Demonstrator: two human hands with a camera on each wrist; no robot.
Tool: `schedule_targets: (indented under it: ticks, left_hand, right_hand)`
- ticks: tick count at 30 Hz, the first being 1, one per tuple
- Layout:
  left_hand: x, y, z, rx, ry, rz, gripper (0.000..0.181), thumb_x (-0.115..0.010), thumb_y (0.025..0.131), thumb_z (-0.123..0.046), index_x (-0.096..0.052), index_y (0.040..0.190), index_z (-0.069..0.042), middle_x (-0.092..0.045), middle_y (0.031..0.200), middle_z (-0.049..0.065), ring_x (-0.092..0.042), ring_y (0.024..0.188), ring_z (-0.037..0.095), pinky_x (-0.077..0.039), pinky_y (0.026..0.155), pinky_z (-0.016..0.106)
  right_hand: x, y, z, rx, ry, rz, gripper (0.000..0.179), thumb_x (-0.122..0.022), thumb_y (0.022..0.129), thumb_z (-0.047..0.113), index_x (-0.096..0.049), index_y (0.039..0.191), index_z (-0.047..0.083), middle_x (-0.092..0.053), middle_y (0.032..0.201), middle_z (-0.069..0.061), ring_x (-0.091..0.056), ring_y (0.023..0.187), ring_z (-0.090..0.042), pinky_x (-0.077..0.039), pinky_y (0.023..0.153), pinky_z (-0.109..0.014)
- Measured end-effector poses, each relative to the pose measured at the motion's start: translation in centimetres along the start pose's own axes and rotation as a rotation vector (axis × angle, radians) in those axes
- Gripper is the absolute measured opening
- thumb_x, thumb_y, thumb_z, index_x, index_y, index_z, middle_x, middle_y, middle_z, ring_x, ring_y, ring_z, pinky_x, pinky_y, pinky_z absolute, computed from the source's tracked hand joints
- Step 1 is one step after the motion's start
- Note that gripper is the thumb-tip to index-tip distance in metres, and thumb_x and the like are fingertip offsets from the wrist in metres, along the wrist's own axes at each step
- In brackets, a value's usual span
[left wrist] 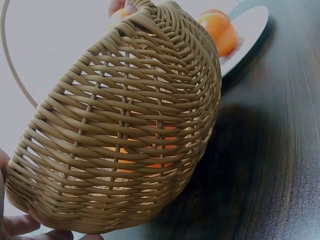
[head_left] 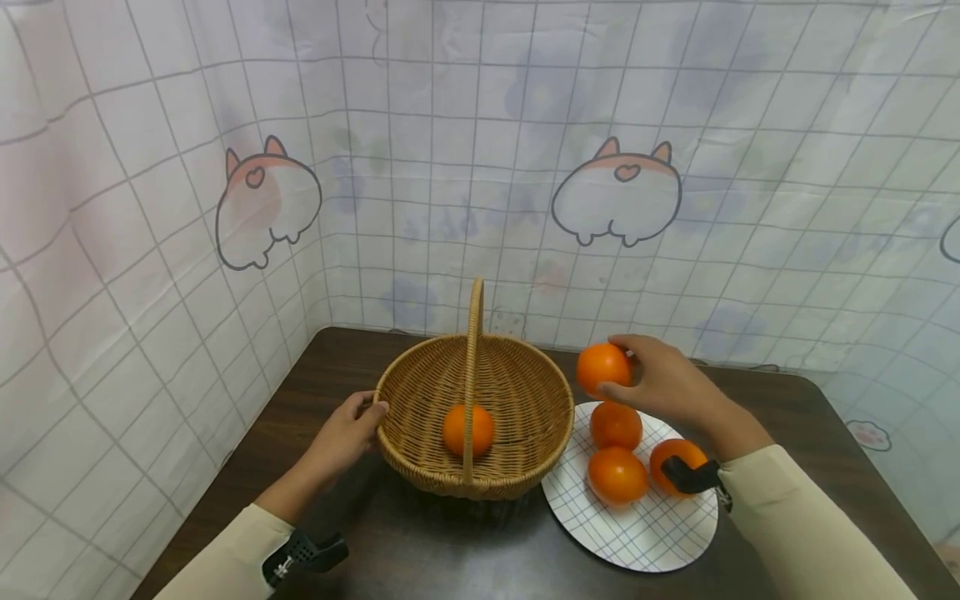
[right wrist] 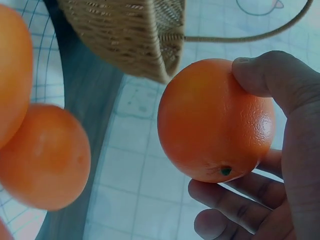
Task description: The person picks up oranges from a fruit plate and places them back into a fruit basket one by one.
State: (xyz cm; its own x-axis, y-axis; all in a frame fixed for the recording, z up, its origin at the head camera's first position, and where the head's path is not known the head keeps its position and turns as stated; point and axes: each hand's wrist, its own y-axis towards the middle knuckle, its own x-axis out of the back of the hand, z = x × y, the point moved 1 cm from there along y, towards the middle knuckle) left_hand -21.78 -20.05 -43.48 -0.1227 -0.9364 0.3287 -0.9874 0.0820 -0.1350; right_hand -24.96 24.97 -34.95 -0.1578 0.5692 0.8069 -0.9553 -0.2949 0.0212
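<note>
My right hand (head_left: 667, 379) holds an orange (head_left: 602, 368) above the back of a round plate, thumb on one side and fingers on the other. In the right wrist view the held orange (right wrist: 215, 120) shows a small green stem spot. The left hand (head_left: 348, 437) grips the left rim of a wicker basket (head_left: 420, 481) with a tall arched handle. One orange (head_left: 455, 429) lies inside the basket, partly behind the handle; through the weave in the left wrist view it shows as orange patches. On the plate (head_left: 648, 546) sit several more oranges (head_left: 617, 476).
Basket and plate stand side by side on a dark wooden table (head_left: 420, 546), the plate to the right. A pale checked curtain (head_left: 465, 167) with cartoon animal prints hangs behind the table and along its left side. Each wrist wears a black strap device (head_left: 303, 554).
</note>
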Motion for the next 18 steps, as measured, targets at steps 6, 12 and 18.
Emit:
schedule_targets:
  ticks: [6, 12, 18]
  left_hand:
    - [0.0, 0.0, 0.0, 0.001, 0.003, -0.004, 0.058, -0.048, 0.110, -0.038, -0.035, 0.153, -0.001, -0.052, 0.136, 0.025, -0.066, 0.111, 0.033, -0.057, 0.091, 0.049]
    - [0.0, 0.0, 0.1, 0.003, 0.002, -0.002, 0.058, -0.048, 0.110, -0.038, -0.035, 0.153, -0.001, -0.053, 0.135, 0.025, -0.066, 0.111, 0.032, -0.057, 0.091, 0.049]
    - [0.0, 0.0, 0.1, -0.002, -0.008, 0.006, 0.058, -0.047, 0.110, -0.037, -0.035, 0.153, 0.000, -0.052, 0.136, 0.026, -0.066, 0.111, 0.032, -0.057, 0.091, 0.049]
  right_hand:
    - [-0.5, 0.7, 1.2, 0.028, -0.031, -0.003, 0.083, -0.080, 0.088, 0.047, -0.045, 0.151, 0.007, -0.061, 0.131, -0.010, -0.062, 0.102, -0.026, -0.057, 0.087, -0.045]
    - [-0.8, 1.0, 1.7, 0.058, -0.063, -0.004, 0.084, -0.080, 0.088, 0.047, -0.045, 0.151, 0.004, -0.061, 0.131, -0.013, -0.063, 0.102, -0.026, -0.057, 0.086, -0.045]
    - [-1.4, 1.4, 2.1, 0.097, -0.096, -0.008, 0.081, -0.080, 0.088, 0.044, -0.046, 0.150, 0.004, -0.061, 0.131, -0.012, -0.063, 0.103, -0.025, -0.057, 0.087, -0.046]
